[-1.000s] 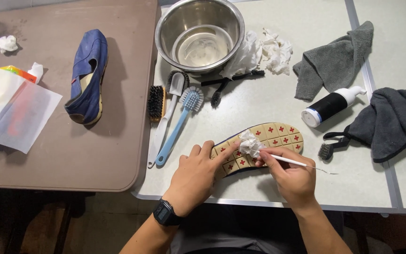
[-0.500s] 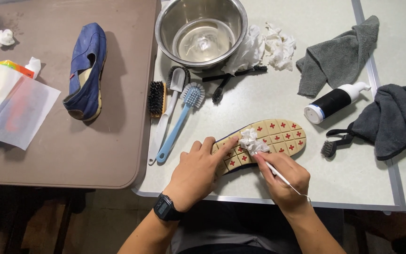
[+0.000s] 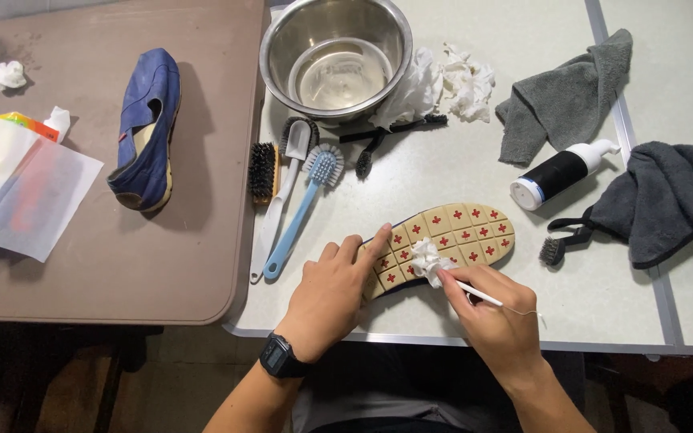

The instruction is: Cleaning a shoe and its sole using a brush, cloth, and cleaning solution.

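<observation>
Steel first, as the bulkiest thing in reach: a round metal bowl (image 3: 335, 56) stands far up the pale table (image 3: 603, 297) from the working hands, holding what looks like a little water, though the shine makes that hard to judge. Two grey cloths lie off to the right of the grip, one spread flat (image 3: 565, 100) and one bunched (image 3: 659, 200), near enough to snatch up without shifting the shoe. On the brown table to the left, well apart, lies a blue slip-on shoe (image 3: 147, 132) on its side, out of the wet zone.

Directly under the hands is the shoe being worked on (image 3: 451, 240), turned sole-up so its tan tread with red crosses faces the person. The left hand (image 3: 332, 295) presses down on the heel end, fingers spread over the sole and edge, pinning it so it cannot slide. The right hand (image 3: 497, 321) is closed in a pinch around a thin white stick (image 3: 479, 294), held like a pen; its tip meets a crumpled white wad (image 3: 427, 258) resting on the sole just beyond the fingertips, which lets the wad be pushed into the grooves.

Above the left hand lie a light blue brush (image 3: 302, 204), a white-handled brush (image 3: 278, 200) and a dark bristle block (image 3: 262, 170), side by side. A black bottle with a white pump (image 3: 561, 172) lies right of the sole, and crumpled tissue (image 3: 451, 84) sits beside the bowl
</observation>
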